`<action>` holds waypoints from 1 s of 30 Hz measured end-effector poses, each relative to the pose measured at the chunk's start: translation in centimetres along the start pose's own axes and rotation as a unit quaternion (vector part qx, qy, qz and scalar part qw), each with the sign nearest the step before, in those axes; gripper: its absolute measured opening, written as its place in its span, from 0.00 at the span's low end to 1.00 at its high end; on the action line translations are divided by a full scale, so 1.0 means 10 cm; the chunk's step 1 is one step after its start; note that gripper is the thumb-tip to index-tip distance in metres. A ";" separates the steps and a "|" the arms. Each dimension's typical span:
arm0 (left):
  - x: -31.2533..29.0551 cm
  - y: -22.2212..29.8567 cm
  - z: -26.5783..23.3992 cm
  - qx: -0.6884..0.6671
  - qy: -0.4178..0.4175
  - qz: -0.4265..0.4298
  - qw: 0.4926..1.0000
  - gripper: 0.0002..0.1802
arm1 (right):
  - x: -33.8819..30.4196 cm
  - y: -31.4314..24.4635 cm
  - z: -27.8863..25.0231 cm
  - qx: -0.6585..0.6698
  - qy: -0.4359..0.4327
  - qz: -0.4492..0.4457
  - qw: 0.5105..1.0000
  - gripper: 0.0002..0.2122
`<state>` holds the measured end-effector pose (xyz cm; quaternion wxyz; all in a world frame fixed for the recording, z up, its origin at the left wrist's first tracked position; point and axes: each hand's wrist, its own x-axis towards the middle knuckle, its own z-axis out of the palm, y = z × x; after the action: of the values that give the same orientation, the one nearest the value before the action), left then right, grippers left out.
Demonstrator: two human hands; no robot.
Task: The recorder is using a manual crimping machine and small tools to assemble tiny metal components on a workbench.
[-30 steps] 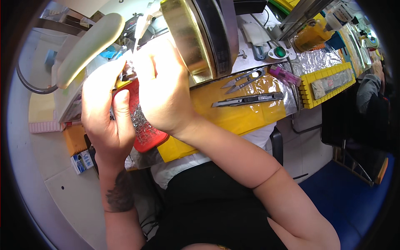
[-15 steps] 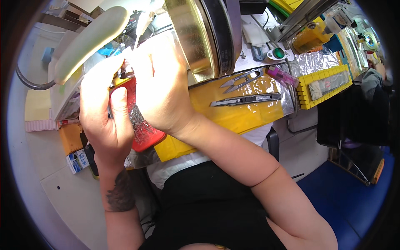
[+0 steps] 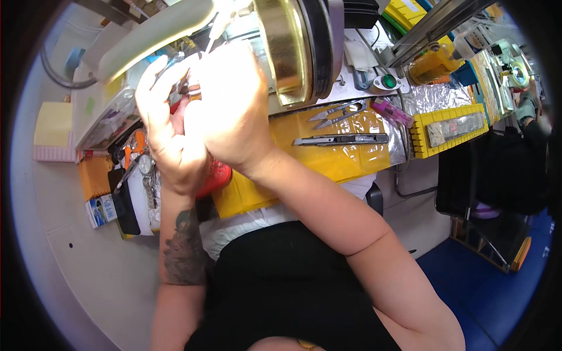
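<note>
Both hands close together over the near-left part of the tabletop, under strong glare. Left hand: fingers bent upward around a small shiny piece; whether they clamp it, cannot tell. Right hand: back toward the camera, washed out by light, fingertips hidden; cannot tell if they are apart or together. The piece sits between the two hands, mostly covered; its shape cannot be read. A slim pale pointed tool rises just beyond the right hand; whether it is held is unclear.

Below the hands, partly hidden: red tray. To its right, a yellow sheet bearing a utility knife and, farther back, metal snips. Purple lighter next, near a yellow ridged block.

Left of the left forearm: a round-faced watch, with a black flat slab near it. Pale lamp shade overhead at left; brass-coloured curved housing beyond the right hand. At far right, another person's dark clothing.
</note>
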<state>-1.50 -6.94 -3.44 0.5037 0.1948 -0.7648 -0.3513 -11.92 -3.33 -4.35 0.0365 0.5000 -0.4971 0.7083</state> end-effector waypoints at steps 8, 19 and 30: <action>0.26 -0.18 -0.14 -0.192 -0.050 -0.106 0.974 0.27 | -0.02 0.09 -0.08 -0.032 -0.023 -0.003 0.999 0.05; 0.11 -0.73 -0.15 -0.620 -0.009 -0.154 0.769 0.30 | 0.03 -0.03 -0.08 -0.006 -0.007 0.046 0.999 0.09; 0.02 0.51 -0.06 0.130 -0.041 0.191 0.972 0.10 | -0.47 -0.53 -1.16 0.258 0.043 0.289 0.921 0.07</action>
<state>-0.77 -3.86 0.58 0.4996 0.0945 -0.8472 -0.1538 -14.48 10.07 -4.36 -0.2784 0.2957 -0.4175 0.8129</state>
